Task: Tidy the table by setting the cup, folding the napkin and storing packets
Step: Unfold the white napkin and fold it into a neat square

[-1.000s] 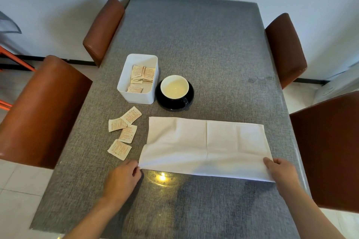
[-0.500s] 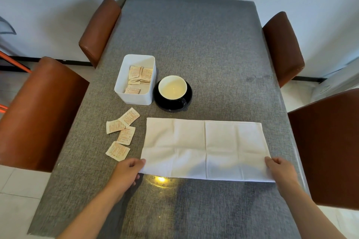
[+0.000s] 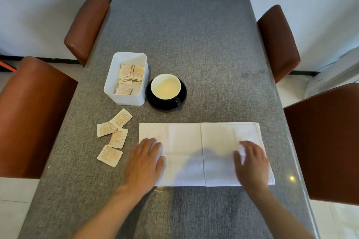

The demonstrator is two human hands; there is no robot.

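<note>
— Four packets (image 3: 113, 135) lie loose on the desk (image 3: 194, 44); more sit in the white bin (image 3: 127, 79).
— And the hands?
— Left hand (image 3: 142, 165) and right hand (image 3: 251, 163) press flat on the napkin (image 3: 202, 147); the cup (image 3: 166, 87) stands on its saucer (image 3: 155, 101).

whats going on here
A person is tidying a table. Both hands lie flat on a white napkin, the left hand near its left end and the right hand near its right. A cup sits on a black saucer. Some packets are in the white box; four loose packets lie beside the napkin.
</note>
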